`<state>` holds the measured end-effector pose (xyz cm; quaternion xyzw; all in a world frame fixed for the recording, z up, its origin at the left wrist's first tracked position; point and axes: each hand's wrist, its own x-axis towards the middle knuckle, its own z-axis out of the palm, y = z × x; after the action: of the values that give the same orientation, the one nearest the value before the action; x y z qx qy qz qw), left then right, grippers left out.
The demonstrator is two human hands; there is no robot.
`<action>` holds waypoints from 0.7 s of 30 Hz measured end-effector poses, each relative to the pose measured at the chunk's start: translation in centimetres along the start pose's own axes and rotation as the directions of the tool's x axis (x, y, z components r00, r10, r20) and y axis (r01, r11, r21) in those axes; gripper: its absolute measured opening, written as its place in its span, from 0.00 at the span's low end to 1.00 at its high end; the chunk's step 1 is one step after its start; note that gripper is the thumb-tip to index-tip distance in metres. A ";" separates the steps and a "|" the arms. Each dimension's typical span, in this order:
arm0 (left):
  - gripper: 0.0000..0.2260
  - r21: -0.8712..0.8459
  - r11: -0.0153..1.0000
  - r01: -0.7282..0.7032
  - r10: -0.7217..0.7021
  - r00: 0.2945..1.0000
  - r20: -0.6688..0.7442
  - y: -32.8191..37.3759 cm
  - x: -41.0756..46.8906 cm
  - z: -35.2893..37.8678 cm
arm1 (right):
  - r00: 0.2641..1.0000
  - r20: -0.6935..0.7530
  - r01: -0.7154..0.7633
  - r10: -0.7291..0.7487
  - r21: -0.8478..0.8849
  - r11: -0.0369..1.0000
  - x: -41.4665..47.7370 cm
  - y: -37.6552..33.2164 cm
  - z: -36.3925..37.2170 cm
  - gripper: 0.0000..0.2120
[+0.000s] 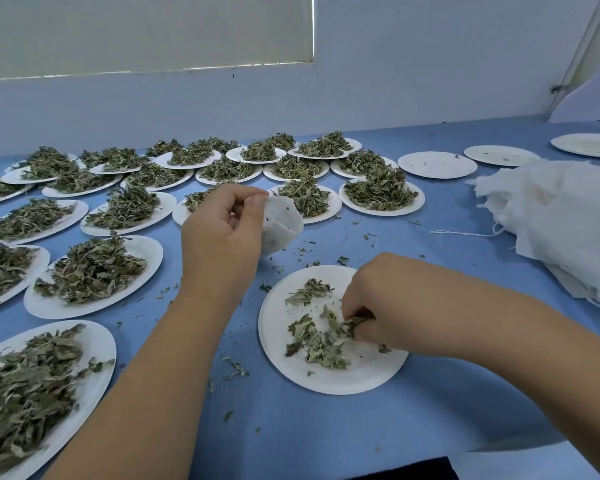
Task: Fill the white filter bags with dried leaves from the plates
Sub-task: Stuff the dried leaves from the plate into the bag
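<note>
My left hand (pixel 222 233) holds a white filter bag (pixel 280 223) up above the blue table, its mouth pinched open between thumb and fingers. My right hand (pixel 378 306) rests on a near white paper plate (pixel 291 368), fingers closed on a pinch of dried leaves (pixel 352 323). A thin scatter of dried green leaves (pixel 316 344) lies on that plate. A heap of unfilled white filter bags (pixel 551 216) with loose strings lies at the right.
Several paper plates heaped with dried leaves (pixel 94 268) cover the left and far side of the blue table (pixel 326 427). Three nearly bare plates (pixel 437 164) sit at the far right. Leaf crumbs dot the table. A white wall stands behind.
</note>
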<state>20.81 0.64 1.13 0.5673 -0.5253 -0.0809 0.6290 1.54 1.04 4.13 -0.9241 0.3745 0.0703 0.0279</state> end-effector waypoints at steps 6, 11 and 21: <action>0.07 -0.004 1.000 0.006 -0.006 1.000 0.006 -0.1 0.1 -0.1 | 0.994 -0.057 0.085 -0.088 -0.057 0.995 0.3 0.7 0.5 0.13; 0.07 0.002 1.000 -0.004 0.003 1.000 0.010 -0.1 0.2 0.0 | 0.997 -0.065 0.056 -0.050 0.089 0.994 0.1 1.8 0.0 0.05; 0.10 0.026 0.998 -0.065 0.063 0.996 0.062 -0.1 -0.1 0.4 | 0.994 -0.102 -0.001 0.043 0.381 0.925 1.3 3.2 -3.5 0.05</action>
<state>20.47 0.40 0.93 0.5562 -0.5634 -0.0708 0.6069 0.67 -2.53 7.38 -0.8993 0.3925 -0.0538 0.1854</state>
